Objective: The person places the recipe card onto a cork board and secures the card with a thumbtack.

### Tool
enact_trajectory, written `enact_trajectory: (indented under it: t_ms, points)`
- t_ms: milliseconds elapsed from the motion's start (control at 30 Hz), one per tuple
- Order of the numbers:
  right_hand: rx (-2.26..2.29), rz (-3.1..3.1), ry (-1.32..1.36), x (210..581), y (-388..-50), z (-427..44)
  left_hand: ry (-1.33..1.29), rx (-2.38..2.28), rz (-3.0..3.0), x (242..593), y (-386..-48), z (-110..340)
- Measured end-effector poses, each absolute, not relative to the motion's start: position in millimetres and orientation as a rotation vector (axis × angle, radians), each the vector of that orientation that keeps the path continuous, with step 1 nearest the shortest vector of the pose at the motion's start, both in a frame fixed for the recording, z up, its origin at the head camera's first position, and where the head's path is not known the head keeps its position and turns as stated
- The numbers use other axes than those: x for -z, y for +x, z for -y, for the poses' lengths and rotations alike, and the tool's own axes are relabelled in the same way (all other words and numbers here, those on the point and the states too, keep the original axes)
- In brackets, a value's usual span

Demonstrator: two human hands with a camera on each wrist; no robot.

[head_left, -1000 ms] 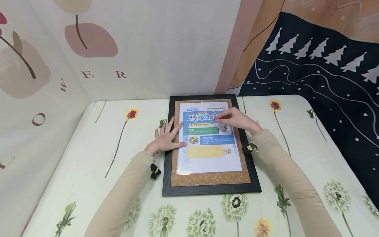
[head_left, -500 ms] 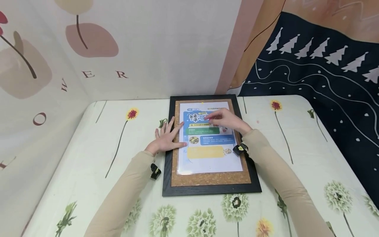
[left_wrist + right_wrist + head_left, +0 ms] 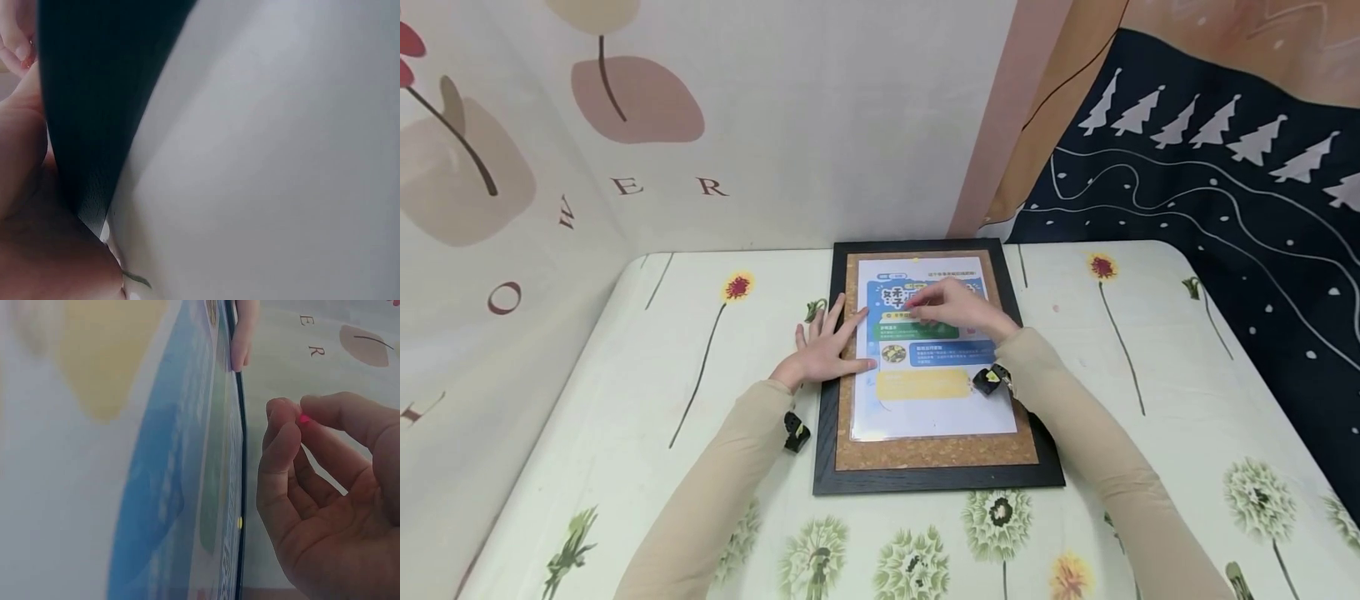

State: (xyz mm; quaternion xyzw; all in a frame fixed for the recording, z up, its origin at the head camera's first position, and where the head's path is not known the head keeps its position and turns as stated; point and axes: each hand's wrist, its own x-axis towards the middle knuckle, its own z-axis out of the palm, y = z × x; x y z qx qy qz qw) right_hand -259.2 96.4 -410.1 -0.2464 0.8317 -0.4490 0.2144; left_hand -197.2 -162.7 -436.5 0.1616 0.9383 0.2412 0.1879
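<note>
Head view: the right hand is farther left above the sheet than a second ago, pinching a red object; the left hand stays spread across the left edge of the board. Left wrist view: the left hand lies against the board. Right wrist view: the red object is off the sheet.

Head view: we note bright, even, diffuse light, its source beyond our telling; small print on the poster too fine to read.
Black frame, left wrist view: dim, surface detail nearly lost; soft shadow beside it.
Right wrist view: hazy, low contrast; nearest print blurred, right hand clearer.
Pink pin: vivid, edges soft.
</note>
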Motion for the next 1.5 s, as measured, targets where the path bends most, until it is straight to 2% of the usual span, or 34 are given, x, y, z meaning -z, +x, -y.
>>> enact_trajectory:
  t_ms: [1267, 1500]
  points:
    - [0.990, -2.265, -0.994, 418.3, -263.3, -27.5, 0.533, -0.772, -2.533, 438.0, -202.0, 173.2]
    - [1.029, -2.237, -0.934, 418.0, -263.0, -22.4, 0.529, -0.779, -2.523, 437.0, -201.8, 175.3]
